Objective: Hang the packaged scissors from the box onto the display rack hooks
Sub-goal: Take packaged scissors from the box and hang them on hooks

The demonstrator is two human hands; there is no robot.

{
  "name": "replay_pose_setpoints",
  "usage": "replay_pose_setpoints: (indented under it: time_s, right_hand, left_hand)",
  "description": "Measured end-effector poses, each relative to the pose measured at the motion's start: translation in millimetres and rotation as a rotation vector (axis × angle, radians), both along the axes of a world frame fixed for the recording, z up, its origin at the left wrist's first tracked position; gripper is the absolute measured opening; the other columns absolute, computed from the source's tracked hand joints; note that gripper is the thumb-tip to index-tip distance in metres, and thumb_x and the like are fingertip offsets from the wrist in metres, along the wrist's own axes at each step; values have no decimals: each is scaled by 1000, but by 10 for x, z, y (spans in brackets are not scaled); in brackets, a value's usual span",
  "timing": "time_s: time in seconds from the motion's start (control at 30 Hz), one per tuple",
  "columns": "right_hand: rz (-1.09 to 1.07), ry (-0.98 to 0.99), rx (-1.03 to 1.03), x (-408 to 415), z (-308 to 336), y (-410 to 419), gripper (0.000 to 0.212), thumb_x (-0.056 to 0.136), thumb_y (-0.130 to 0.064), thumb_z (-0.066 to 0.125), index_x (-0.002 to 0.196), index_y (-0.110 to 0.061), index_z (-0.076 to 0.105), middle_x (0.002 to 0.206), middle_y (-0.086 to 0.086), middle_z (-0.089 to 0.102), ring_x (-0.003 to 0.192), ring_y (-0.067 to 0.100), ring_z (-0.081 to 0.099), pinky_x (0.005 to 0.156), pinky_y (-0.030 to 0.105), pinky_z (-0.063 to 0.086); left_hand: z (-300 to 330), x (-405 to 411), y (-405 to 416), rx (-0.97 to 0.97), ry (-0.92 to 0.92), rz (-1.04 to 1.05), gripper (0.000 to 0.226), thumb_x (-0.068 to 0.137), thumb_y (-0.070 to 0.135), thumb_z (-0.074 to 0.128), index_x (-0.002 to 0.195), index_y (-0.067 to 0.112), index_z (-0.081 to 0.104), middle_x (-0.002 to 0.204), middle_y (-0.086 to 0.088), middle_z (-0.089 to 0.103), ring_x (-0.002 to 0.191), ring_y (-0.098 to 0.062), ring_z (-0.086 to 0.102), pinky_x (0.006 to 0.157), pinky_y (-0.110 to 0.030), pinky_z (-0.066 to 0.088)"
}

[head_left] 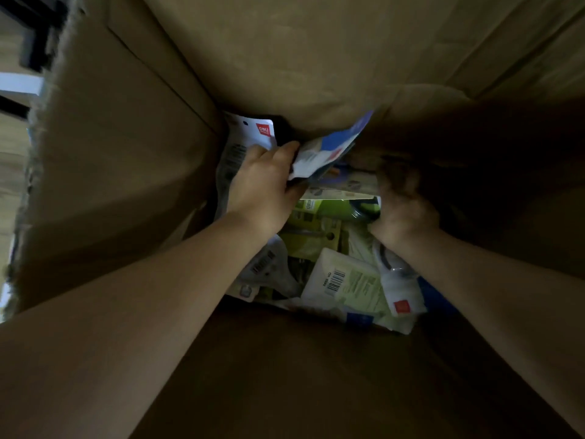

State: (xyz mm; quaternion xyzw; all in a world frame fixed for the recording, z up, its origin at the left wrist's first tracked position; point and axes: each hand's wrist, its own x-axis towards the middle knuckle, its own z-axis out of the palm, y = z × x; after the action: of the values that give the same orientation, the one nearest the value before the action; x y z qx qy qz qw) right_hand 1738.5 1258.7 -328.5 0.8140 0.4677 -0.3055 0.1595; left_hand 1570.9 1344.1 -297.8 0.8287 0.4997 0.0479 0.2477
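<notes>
Both my arms reach deep into a tall cardboard box [126,160]. At its bottom lie several packaged scissors, white, blue and green cards with barcodes [345,280]. My left hand [266,182] grips the edge of a blue-and-white scissors package [332,150] that leans tilted against the far wall. My right hand [405,204], in shadow, has its fingers curled on the edge of a pale package [345,188] lying under the blue one. A white package with a red logo [253,134] stands behind my left hand. No display rack is in view.
The brown walls of the box rise steeply on all sides and close in around my forearms. The right side [506,185] is very dark. Outside the box, at the far left, a strip of pale floor and dark furniture [19,58] shows.
</notes>
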Motion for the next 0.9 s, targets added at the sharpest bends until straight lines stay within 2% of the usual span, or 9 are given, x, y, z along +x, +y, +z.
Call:
replay_pose_setpoints:
  time_s: [0.07, 0.13, 0.2, 0.27, 0.47, 0.6, 0.77, 0.83, 0.9]
  right_hand:
    - [62, 12, -29, -6, -170, 40, 106, 83, -34, 69, 148, -29, -14, 155, 19, -11, 142, 38, 10, 103, 44, 36]
    - [170, -25, -45, 55, -277, 58, 108, 83, -39, 68, 148, -26, -17, 157, 17, -5, 143, 35, 13, 103, 45, 36]
    - [242, -38, -12, 172, -238, 117, 92, 83, -46, 65, 150, -22, 7, 151, 18, 26, 132, 34, 37, 97, 40, 42]
    - [288, -46, 31, 275, -92, 186, 70, 85, -49, 62, 140, -17, 34, 133, 16, 50, 119, 33, 51, 92, 36, 44]
    - [514, -128, -47, 187, 374, 274, 31, 95, -23, 48, 121, -8, 52, 117, 11, 62, 107, 28, 60, 81, 31, 46]
    - [515, -135, -131, 178, 889, 218, 16, 91, -10, 48, 89, -12, 64, 109, 8, 66, 102, 27, 63, 83, 32, 49]
    - [389, -43, -165, 241, 1632, -15, 31, 96, -22, 47, 125, -13, 54, 132, 5, 53, 122, 24, 50, 92, 32, 43]
    - [336, 28, -216, 241, 1938, -84, 30, 97, -22, 47, 123, -10, 53, 115, 9, 58, 111, 29, 54, 85, 33, 44]
    - [302, 85, -218, 208, 2268, -166, 21, 97, -24, 46, 110, -12, 56, 79, 4, 50, 91, 27, 53, 74, 31, 41]
  left_hand:
    - [-83, 5, 2, 36, -16, -31, 47, 85, 17, 63, 130, 9, 53, 112, -16, 62, 109, -35, 45, 76, -37, 35]
    - [-155, 18, 23, 76, -25, -92, 42, 81, 18, 66, 121, 6, 59, 103, -17, 64, 101, -38, 48, 71, -39, 38]
    - [-201, 51, 67, 84, 15, -130, 41, 80, 19, 66, 118, 6, 59, 98, -17, 63, 101, -38, 47, 66, -38, 37]
    - [-209, 100, 99, 56, 84, -154, 39, 82, 23, 64, 119, 9, 57, 97, -16, 61, 104, -35, 46, 63, -34, 31]
    - [157, 92, 121, -30, 238, -157, 42, 85, 30, 60, 122, 12, 54, 105, -19, 59, 106, -36, 49, 73, -42, 41]
    - [656, -62, 103, -116, 206, -81, 42, 88, 30, 57, 121, 4, 54, 106, -27, 61, 97, -43, 56, 74, -42, 41]
    - [1421, -168, 12, -276, 136, 117, 39, 93, 24, 56, 124, 1, 54, 112, -24, 64, 101, -38, 61, 81, -40, 49]
    - [1759, -183, -42, -345, 88, 142, 39, 92, 26, 57, 122, 1, 55, 110, -23, 65, 101, -36, 61, 82, -40, 50]
    - [2067, -189, -84, -445, -20, 226, 42, 88, 33, 57, 117, 2, 58, 109, -22, 65, 100, -36, 62, 84, -46, 51]
